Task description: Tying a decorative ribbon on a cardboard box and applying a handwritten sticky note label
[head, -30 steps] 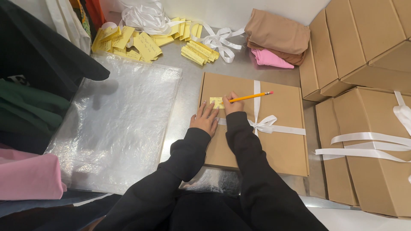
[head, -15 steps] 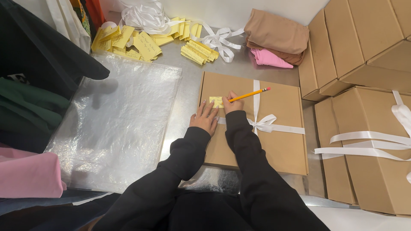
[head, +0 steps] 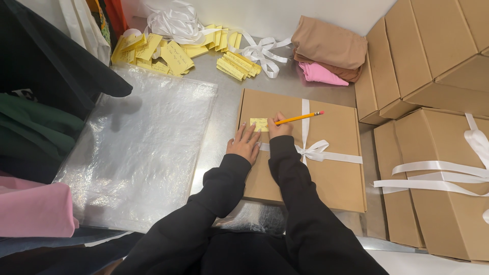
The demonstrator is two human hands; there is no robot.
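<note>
The flat brown box (head: pixel 326 153) on the desk (head: pixel 224 97) is already closed and tied with a white ribbon (head: pixel 317 150), and a small yellow note (head: pixel 259 124) sits near its upper left corner. The right hand (head: pixel 279 128) grips a yellow pencil (head: pixel 299 118) with its tip at the note, while the left hand (head: pixel 245 144) lies flat, fingers spread, on the lid just below it. Writing on the note looks to be the step underway; how much is written is too small to tell.

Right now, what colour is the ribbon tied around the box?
White ribbon, seen best in the head view.
</note>
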